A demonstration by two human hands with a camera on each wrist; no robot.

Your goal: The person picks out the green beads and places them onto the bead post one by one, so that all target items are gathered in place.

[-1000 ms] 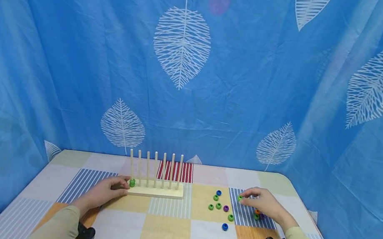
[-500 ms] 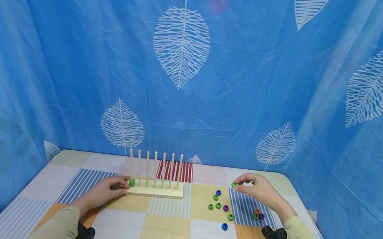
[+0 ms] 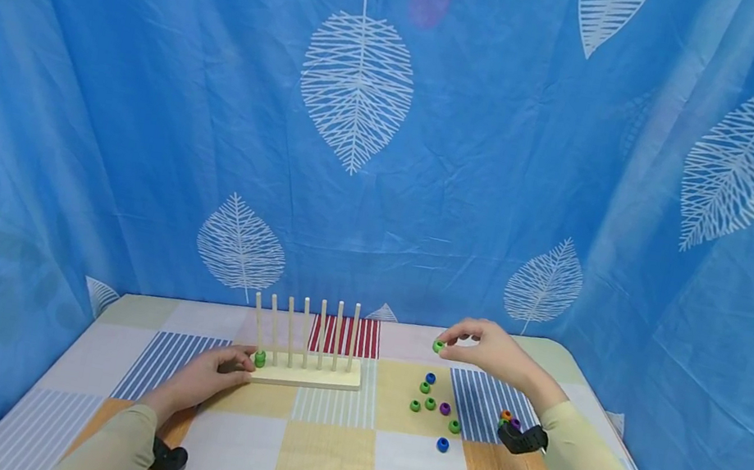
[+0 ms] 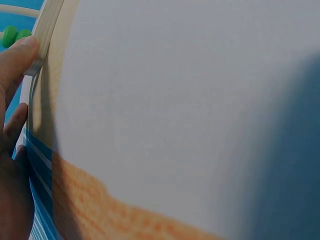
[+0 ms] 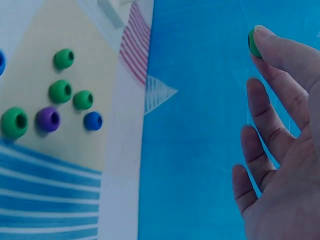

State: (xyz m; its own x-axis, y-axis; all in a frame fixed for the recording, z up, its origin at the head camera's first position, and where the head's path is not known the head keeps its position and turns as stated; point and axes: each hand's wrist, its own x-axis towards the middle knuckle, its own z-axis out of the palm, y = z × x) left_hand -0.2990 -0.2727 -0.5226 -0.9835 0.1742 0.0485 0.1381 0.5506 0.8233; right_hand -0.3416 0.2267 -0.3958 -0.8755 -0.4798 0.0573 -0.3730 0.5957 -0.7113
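Note:
A pale wooden peg rack with several upright pegs stands at the middle left of the table in the head view. Green beads sit low on its leftmost peg. My left hand grips the left end of the rack's base; in the left wrist view the thumb presses against that base beside the green beads. Raised above the table on the right, my right hand pinches a green bead between thumb and forefinger. Its other fingers are spread and loosely bent in the right wrist view.
Loose green beads, blue beads and a purple bead lie right of the rack. An orange bead and others are partly hidden behind the right wrist's black strap. A blue curtain hangs behind the table.
My right hand has lifted the green bead and carried it up and to the left, away from the striped patch. The left hand stays at the rack's end.

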